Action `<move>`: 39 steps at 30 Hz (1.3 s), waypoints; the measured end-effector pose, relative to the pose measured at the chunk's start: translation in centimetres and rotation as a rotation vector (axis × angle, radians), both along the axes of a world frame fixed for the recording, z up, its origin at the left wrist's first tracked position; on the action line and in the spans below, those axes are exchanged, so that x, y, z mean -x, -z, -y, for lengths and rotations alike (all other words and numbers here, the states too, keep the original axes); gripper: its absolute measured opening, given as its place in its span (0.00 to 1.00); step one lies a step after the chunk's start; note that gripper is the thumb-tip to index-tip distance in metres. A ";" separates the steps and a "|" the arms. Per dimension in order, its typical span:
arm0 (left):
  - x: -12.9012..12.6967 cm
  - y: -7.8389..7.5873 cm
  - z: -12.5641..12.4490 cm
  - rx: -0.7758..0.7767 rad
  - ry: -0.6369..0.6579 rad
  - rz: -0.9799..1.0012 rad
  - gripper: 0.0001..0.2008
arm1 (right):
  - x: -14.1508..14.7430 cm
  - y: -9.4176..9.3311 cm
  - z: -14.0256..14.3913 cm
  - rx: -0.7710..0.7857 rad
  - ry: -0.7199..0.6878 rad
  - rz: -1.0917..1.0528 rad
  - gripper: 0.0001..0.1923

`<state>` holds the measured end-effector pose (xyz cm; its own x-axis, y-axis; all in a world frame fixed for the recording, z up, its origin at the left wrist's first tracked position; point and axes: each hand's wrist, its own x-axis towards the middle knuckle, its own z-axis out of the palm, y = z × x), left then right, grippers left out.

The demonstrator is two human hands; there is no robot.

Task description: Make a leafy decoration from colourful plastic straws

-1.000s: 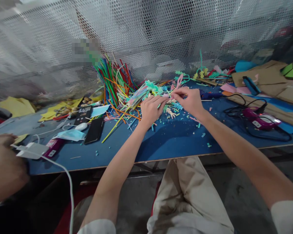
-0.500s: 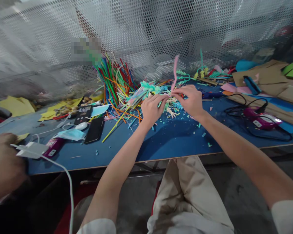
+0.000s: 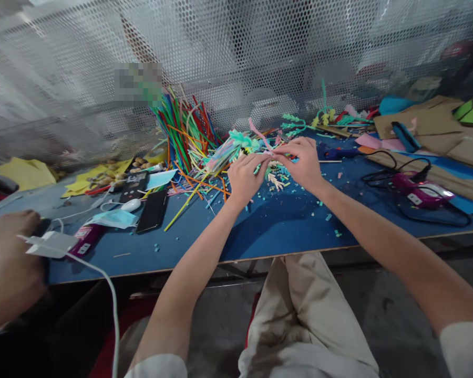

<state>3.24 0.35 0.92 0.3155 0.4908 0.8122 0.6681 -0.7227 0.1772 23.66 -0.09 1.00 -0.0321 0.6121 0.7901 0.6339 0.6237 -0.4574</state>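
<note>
Over the flat blue tabletop, far side: pinching, between bare left hand and right hand, a slim, fuzzy pink strip, now tipped left from upright, seemingly mid-bend!

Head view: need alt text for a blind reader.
A person's left hand and right hand pinch a thin pink strip over a blue tabletop strewn with small pastel scraps. To the left are a bundle of thin multicoloured stems and a flat black phone.
</note>
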 end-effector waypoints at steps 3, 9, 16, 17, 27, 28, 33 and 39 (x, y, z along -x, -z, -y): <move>0.0 0.0 0.1 0.013 -0.017 0.004 0.23 | 0.1 0.2 -0.1 0.005 0.002 0.022 0.15; 0.1 0.9 -0.5 -0.016 -0.103 0.013 0.24 | 0.3 0.6 -0.2 -0.028 0.036 0.048 0.16; 0.3 0.3 -0.9 0.038 -0.125 0.115 0.29 | -0.1 0.7 -0.4 -0.015 0.070 0.040 0.18; 0.5 0.0 -1.1 0.100 -0.105 0.141 0.29 | -0.3 0.7 -0.6 -0.012 0.062 0.032 0.18; 2.6 -1.6 -3.3 0.474 0.353 0.380 0.24 | -2.4 0.7 -3.2 0.192 -0.174 -0.142 0.13; 2.6 -1.6 -3.2 0.440 0.344 0.376 0.24 | -2.5 0.8 -3.3 0.202 -0.198 -0.139 0.12; 2.1 -1.9 -1.9 0.273 0.165 0.320 0.28 | -2.6 0.8 -3.2 0.223 -0.166 -0.059 0.14; 0.9 -1.7 0.2 0.016 0.084 0.199 0.25 | -2.0 0.8 -2.9 0.200 -0.069 -0.052 0.18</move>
<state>2.38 0.19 2.58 0.1901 0.4828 0.8549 0.5566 -0.7703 0.3113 25.61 2.85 0.24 -0.0419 0.7543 0.6552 0.5656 0.5584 -0.6068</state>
